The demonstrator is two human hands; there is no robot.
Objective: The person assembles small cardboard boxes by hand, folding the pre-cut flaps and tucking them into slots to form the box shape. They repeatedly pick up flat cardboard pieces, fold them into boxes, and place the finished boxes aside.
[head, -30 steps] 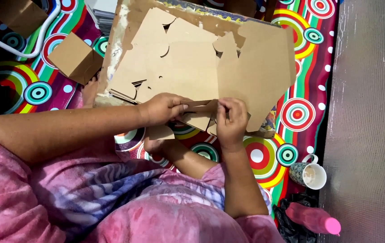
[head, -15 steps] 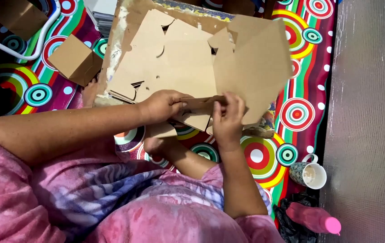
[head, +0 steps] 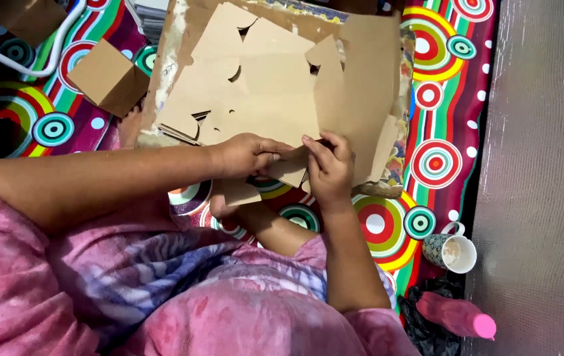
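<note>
A flat brown cardboard cut-out (head: 275, 99) with flaps and notches lies on a stack of similar sheets over a bright mat with ringed circles. My left hand (head: 246, 155) grips its near edge, thumb pressed on a small flap. My right hand (head: 328, 168) pinches the same flap from the right, fingers curled over the fold. A larger panel (head: 368, 86) of the cut-out stands tilted up behind my right hand. Another loose flap (head: 241, 192) pokes out below my left hand.
A folded cardboard box (head: 107, 76) sits at the upper left beside a white tube frame (head: 44, 66). A patterned mug (head: 452, 250) and a pink bottle (head: 457, 315) stand at the lower right, next to a grey textured surface (head: 539, 165).
The right panel of the cut-out has been folded upward and now stands steeper. My right hand has shifted slightly left onto the fold; my left hand has stayed in place.
</note>
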